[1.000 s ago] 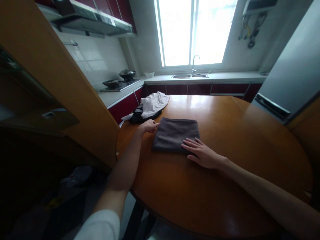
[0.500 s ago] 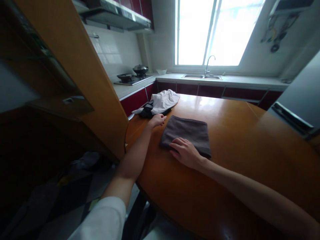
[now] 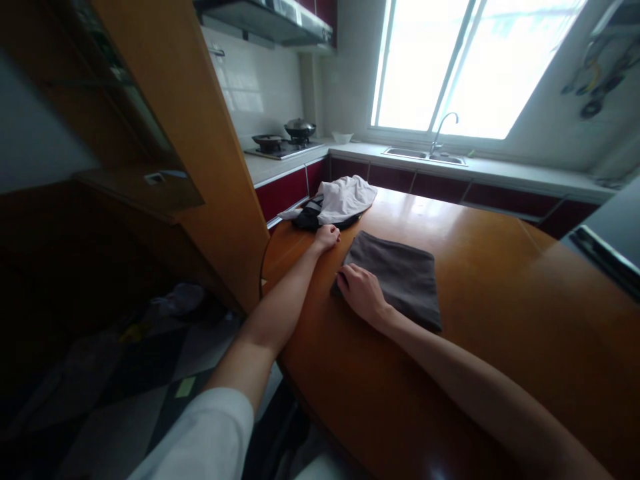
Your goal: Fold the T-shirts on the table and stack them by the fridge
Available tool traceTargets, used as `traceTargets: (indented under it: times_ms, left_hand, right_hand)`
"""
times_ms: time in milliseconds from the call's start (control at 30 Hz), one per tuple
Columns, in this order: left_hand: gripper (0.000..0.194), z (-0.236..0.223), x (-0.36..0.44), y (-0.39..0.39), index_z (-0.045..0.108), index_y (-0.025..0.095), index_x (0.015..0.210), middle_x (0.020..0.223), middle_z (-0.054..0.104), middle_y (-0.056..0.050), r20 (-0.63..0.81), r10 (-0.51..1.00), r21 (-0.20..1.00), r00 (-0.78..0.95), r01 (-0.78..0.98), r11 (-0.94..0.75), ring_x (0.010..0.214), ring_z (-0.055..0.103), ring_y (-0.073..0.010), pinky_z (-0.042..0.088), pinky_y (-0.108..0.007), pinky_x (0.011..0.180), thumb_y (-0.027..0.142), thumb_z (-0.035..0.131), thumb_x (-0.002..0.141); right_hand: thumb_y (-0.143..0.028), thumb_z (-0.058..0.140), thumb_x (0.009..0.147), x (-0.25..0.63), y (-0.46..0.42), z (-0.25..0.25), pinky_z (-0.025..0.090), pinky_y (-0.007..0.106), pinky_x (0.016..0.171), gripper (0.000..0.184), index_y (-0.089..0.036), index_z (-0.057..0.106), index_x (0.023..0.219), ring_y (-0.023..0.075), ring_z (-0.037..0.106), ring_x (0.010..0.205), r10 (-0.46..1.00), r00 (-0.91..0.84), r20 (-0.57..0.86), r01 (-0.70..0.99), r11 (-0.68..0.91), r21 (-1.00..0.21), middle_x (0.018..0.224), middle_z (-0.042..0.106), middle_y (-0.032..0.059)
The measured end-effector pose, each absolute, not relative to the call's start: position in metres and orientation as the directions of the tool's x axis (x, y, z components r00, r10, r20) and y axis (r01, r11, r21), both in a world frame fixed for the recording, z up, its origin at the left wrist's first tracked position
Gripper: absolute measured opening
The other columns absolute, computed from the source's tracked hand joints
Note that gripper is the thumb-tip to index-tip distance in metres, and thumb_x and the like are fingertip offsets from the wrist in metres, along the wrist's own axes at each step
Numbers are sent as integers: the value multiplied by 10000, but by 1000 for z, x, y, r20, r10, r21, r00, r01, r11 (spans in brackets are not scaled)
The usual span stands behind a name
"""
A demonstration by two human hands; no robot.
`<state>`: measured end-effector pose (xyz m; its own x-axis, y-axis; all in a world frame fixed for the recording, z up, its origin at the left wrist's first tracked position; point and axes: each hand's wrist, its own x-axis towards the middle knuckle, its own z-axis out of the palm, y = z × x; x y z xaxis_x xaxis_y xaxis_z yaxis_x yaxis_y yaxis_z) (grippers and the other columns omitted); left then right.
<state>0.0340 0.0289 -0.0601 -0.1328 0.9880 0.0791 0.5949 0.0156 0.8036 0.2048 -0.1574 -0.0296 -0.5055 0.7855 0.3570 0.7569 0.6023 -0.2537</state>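
Observation:
A folded dark grey cloth (image 3: 400, 277) lies flat on the wooden table. My right hand (image 3: 364, 292) rests palm down over its near left corner, fingers bent and slightly apart on the fabric; the tips reach its left edge. Left of the cloth, my left hand (image 3: 327, 237) sits on the table in a loose fist, with nothing seen in it. Just beyond that fist is a crumpled pile, a white cloth (image 3: 345, 200) lying over a black one (image 3: 306, 217).
The round-ended wooden table (image 3: 480, 267) fills the middle. A wooden cabinet (image 3: 220, 180) stands close on the left. Farther back are a stove (image 3: 287, 150) with two pans, a sink (image 3: 425, 155) under the window, and a silver appliance (image 3: 615, 227) at right.
My right hand has slid left along the cloth's near edge to the corner, and its fingers are more bent. The left hand stays beside the pile. The view has turned slightly left.

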Motion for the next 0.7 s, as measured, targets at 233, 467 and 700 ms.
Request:
traceTargets:
  times_ms: [233, 467, 700]
  left_hand:
    - [287, -54, 38, 21, 694, 141, 852, 795, 749, -75, 100, 993, 766, -58, 642, -39, 609, 655, -128, 493, -205, 597, 346, 533, 973]
    - [394, -37, 58, 9, 663, 108, 1237, 1259, 681, -160, 252, 964, 676, 78, 699, -234, 1181, 629, -258, 474, -336, 1032, 368, 529, 974]
    - [541, -53, 96, 1, 495, 195, 1483, 1606, 383, -101, 314, 830, 357, 461, 753, -553, 1512, 273, -290, 180, -452, 1248, 446, 437, 1007]
  right_hand:
    - [-274, 514, 1006, 200, -166, -39, 494, 330, 869, 179, -190, 614, 1129, 246, 630, 985, 712, -652, 260, 702, 696, -147, 1058, 674, 102]
    - [-282, 502, 1002, 234, -214, -23, 496, 396, 939, 304, -194, 572, 1284, 259, 608, 1067, 617, -694, 373, 581, 785, -216, 1170, 661, 111]
    - [-307, 439, 1016, 326, -188, -36, 428, 473, 1108, 366, -224, 602, 1333, 285, 507, 1322, 735, -384, 559, 709, 623, -332, 1417, 569, 130]
